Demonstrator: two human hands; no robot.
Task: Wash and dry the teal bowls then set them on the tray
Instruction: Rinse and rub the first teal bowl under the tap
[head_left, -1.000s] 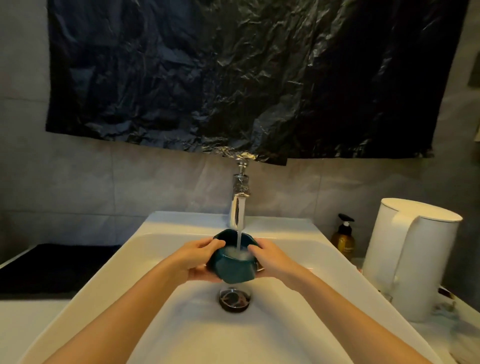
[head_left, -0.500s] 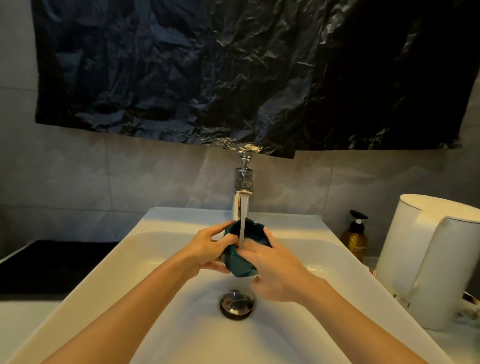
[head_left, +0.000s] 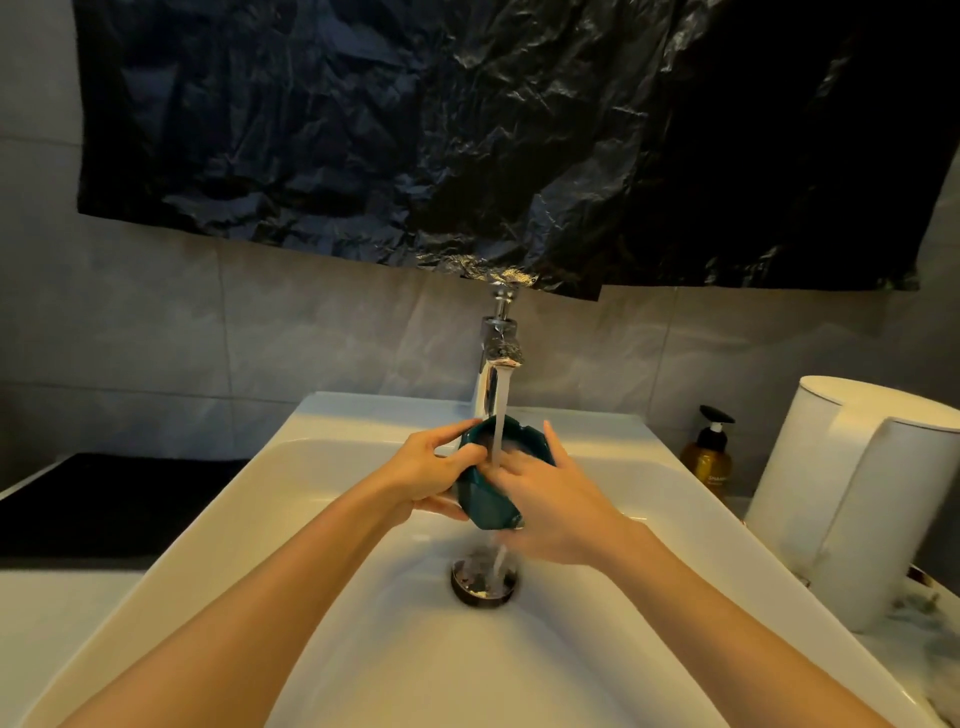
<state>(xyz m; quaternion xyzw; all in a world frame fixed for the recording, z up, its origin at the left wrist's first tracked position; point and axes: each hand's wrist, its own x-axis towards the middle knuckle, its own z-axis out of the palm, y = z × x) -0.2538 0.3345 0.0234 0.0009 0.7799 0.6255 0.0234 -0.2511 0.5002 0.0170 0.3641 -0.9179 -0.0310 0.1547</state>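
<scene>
A teal bowl (head_left: 485, 501) is held tilted under the running chrome faucet (head_left: 497, 358), above the white sink (head_left: 332, 519). My left hand (head_left: 428, 475) grips its left rim, thumb over the edge. My right hand (head_left: 545, 499) wraps around the bowl's right side with its fingers reaching inside, blurred under the water stream. Water spills from the bowl down onto the drain (head_left: 484, 574). No tray is in view.
A white kettle (head_left: 852, 493) stands on the counter at the right, with an amber pump bottle (head_left: 709, 457) behind it. A black surface (head_left: 104, 504) lies left of the sink. Black plastic sheeting (head_left: 467, 130) hangs on the tiled wall.
The bowl went from upright and filling to tilted, pouring water out. My right hand moved from the outer side to over the rim, its fingers now inside the bowl.
</scene>
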